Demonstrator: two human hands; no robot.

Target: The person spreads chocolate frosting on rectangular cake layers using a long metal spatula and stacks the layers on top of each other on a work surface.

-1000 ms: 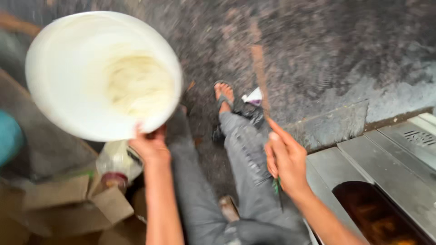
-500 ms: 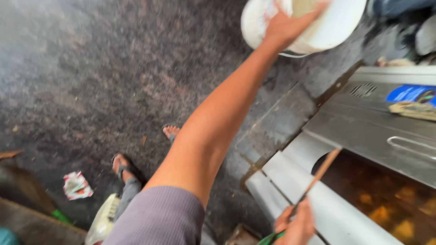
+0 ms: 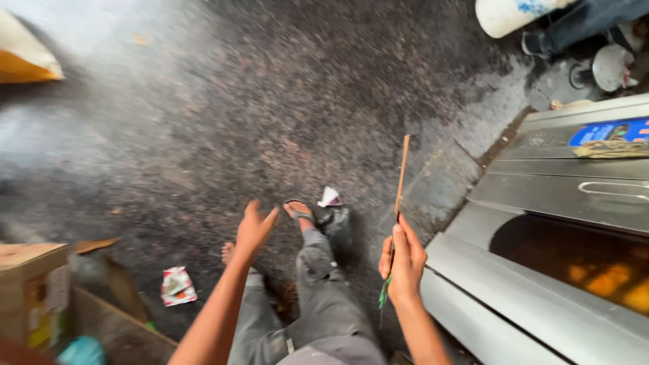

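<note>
My left hand hangs over the dark wet ground with its fingers spread and nothing in it. My right hand grips a thin wooden stick that points up and away from me; a bit of green shows below the fist. The stick stands just left of a steel fryer whose open well holds brown oil with pale pieces. My legs in grey trousers and sandals show between the hands. A white bucket sits at the top right edge, partly cut off.
A steel lid with a handle and a blue packet lie on the fryer top. Crumpled wrappers lie on the ground. A wooden box stands at the left. Another person's shoe is near the bucket.
My left hand let go of the white bucket, which now rests at the top right, and dropped back with fingers spread. The view swung down; my right hand still holds the stick.
</note>
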